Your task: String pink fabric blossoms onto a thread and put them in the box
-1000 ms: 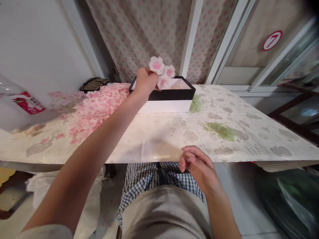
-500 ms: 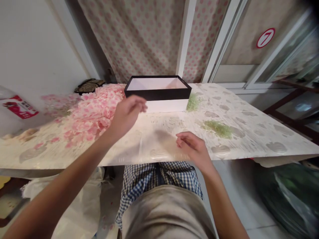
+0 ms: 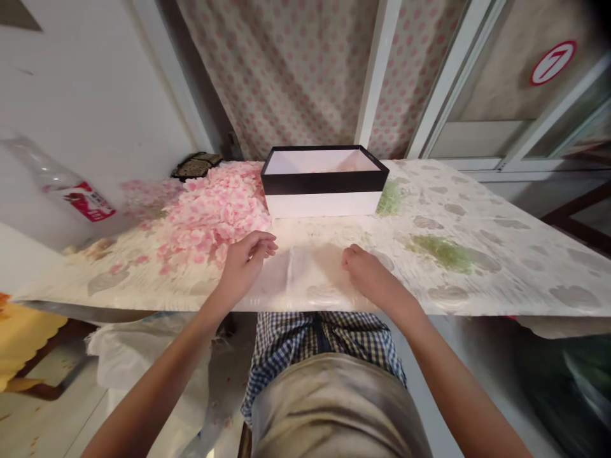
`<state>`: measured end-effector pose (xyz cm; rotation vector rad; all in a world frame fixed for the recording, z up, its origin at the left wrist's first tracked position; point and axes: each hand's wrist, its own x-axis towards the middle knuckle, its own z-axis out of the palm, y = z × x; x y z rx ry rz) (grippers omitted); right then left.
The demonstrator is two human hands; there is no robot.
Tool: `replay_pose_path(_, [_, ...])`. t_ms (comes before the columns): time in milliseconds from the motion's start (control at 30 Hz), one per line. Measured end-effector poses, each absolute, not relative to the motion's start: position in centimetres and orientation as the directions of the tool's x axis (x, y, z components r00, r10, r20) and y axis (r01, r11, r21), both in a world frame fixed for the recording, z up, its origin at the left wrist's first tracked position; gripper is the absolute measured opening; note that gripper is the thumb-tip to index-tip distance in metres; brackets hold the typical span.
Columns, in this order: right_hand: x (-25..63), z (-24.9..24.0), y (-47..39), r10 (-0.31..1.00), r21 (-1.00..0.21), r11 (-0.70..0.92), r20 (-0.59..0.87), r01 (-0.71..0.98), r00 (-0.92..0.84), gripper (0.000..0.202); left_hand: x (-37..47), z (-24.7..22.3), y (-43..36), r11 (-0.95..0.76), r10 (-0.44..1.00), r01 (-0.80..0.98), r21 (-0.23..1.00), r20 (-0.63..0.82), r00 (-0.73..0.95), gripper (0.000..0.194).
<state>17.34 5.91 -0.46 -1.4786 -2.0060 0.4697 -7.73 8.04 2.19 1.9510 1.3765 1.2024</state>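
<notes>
My left hand (image 3: pixel 245 257) is over the near side of the table, just right of a heap of pink artificial flower petals (image 3: pixel 214 207). Its fingers are loosely bent and apart, with nothing visible in them. Across from it, my right hand (image 3: pixel 367 270) has its fingers closed together; anything inside them is hidden. Behind both hands stands a white open box (image 3: pixel 327 203) with a black rim band. Only part of its inside shows. Thin green sprigs (image 3: pixel 443 252) lie in a small pile right of my right hand.
More green sprigs (image 3: pixel 390 197) lie against the box's right side. A dark patterned item (image 3: pixel 196 165) sits behind the petals. At left is a clear bottle with a red label (image 3: pixel 88 200). A pale patterned cloth (image 3: pixel 501 273) covers the table; a white bag (image 3: pixel 153 362) is below it.
My left hand has come back from the front of the box toward the table's near edge. My right hand's fingers have closed further. The view has shifted left.
</notes>
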Motion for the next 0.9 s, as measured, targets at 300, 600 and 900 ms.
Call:
replay_pose_path(300, [18.5, -3.1, 5.4, 0.923, -0.793, 0.346, 0.384, 0.501, -0.029, 0.03, -15.3, 5.6, 12.6, -0.315, 0.868, 0.69, 0.651, 0.493, -0.068, 0.022])
replay_pose_path(600, [19.5, -3.4, 6.1, 0.937, -0.937, 0.333, 0.341, 0.104, 0.08, 0.015, -14.7, 5.2, 13.0, -0.242, 0.936, 0.72, 0.651, 0.352, -0.004, 0.006])
replay_pose_path(900, [19.2, -3.0, 5.3, 0.966, -0.968, 0.251, 0.251, 0.002, 0.058, 0.02, -8.1, 3.7, 10.2, -0.242, 0.97, 0.419, 0.875, 0.217, 0.107, 0.024])
